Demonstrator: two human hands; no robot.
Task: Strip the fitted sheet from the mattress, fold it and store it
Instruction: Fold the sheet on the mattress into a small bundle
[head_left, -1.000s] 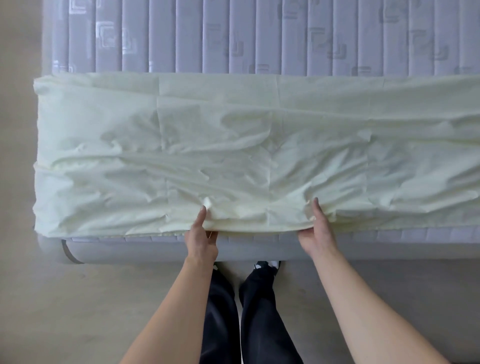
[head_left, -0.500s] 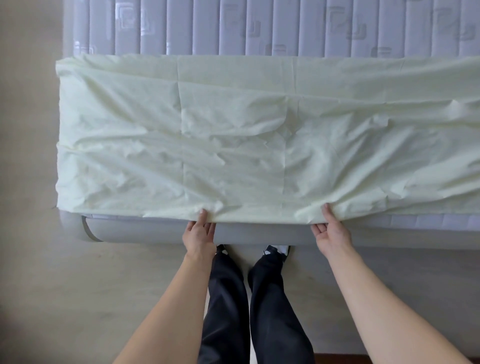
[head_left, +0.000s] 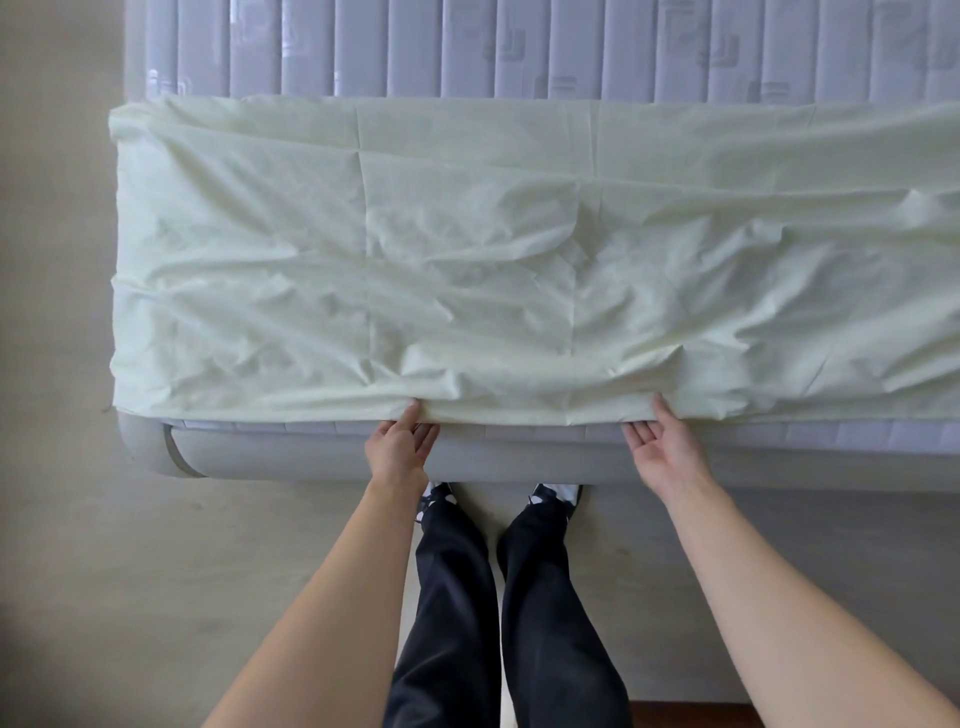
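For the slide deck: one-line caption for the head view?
Both hands, left and right, pinch the near edge of the sheet lying folded on the mattress.

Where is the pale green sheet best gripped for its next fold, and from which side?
Along its near edge, from the person's side. The sheet lies in a flat band across the mattress, its near edge at the bed's front, free to lift. The left hand and right hand already pinch that edge, thumbs on top, spaced apart, which should keep the fold even.

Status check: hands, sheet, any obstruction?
Left hand and right hand pinch near edge of fitted sheet. Sheet folded lengthwise on mattress. Nothing obstructing.
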